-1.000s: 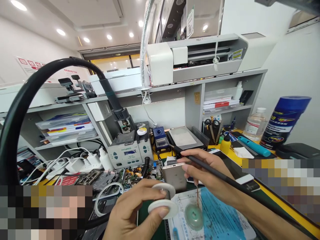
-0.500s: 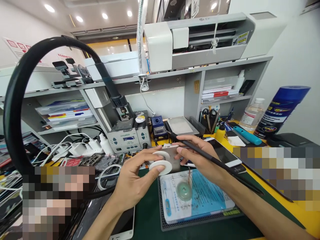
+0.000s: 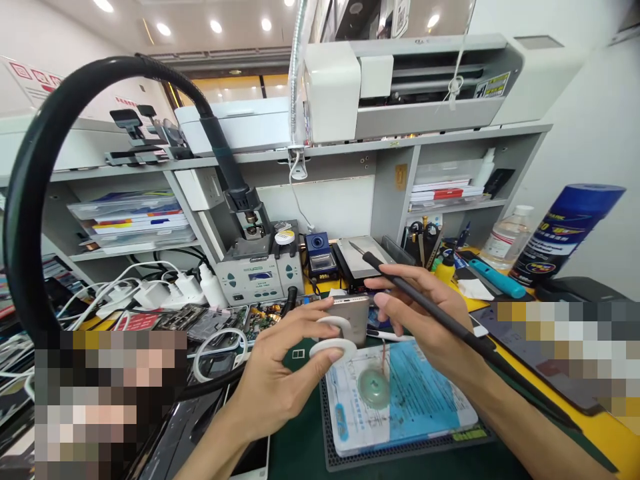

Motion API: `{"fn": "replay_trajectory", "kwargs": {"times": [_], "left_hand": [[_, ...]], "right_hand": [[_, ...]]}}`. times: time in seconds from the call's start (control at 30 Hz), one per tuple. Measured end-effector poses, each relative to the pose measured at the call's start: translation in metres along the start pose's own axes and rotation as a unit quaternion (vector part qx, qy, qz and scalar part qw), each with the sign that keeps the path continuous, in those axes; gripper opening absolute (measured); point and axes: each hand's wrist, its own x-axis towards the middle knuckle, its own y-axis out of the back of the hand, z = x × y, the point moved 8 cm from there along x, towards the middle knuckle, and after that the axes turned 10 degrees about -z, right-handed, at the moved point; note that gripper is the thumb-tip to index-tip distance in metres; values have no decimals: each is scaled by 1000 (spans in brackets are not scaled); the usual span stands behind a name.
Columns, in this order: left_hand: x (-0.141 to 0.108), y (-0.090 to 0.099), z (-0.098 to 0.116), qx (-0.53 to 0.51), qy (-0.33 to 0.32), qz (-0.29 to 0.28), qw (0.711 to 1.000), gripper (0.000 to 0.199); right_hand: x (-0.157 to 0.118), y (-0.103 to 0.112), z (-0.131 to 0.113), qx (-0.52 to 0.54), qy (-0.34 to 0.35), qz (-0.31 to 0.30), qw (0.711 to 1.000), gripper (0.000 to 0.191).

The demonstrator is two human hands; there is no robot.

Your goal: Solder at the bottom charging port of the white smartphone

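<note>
My left hand [image 3: 280, 377] pinches a small white spool [image 3: 323, 346] with two round flanges between thumb and fingers. Its fingers also reach the silver phone [image 3: 357, 319], which stands with its charging-port edge upward. Lying across my right hand [image 3: 435, 317] is a soldering iron [image 3: 423, 303], its pointed metal tip aimed up and left, above and apart from the phone. The iron's black cable trails down over the forearm. Below the hands, a blue-and-white pack [image 3: 425, 400] with a round green translucent piece [image 3: 373, 387] on it rests on a dark mat.
A grey rework station [image 3: 260, 280] and a blue soldering station [image 3: 320, 257] stand behind the hands. A thick black hose [image 3: 30, 160] arches on the left. Phones, boards and white cables crowd the left side. A spray can [image 3: 565, 233] and clear bottle [image 3: 507, 233] stand at right.
My right hand with the soldering iron has moved right, away from the phone, and the iron's tip is higher. The left hand still holds the spool. The view has shifted slightly.
</note>
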Motion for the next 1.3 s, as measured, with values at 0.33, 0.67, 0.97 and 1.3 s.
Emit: {"fn": "replay_trajectory", "kwargs": {"times": [0.33,0.67,0.97,1.3], "left_hand": [[-5,-2,3,32,-23,12,999,23],[-6,-1,5,24,-37,23,999,23],[-6,-3,9,42,-52,21,998,26],[-8,-4,-3,-19,-13,16,1000,24]], "right_hand": [[-4,-20,-8,-32,-1,-95,995,33],[-1,-27,-11,-74,4,-148,986,28],[-4,-28,-8,4,-33,-164,986,21],[-4,-18,-13,-34,-6,-136,990,24]]}}
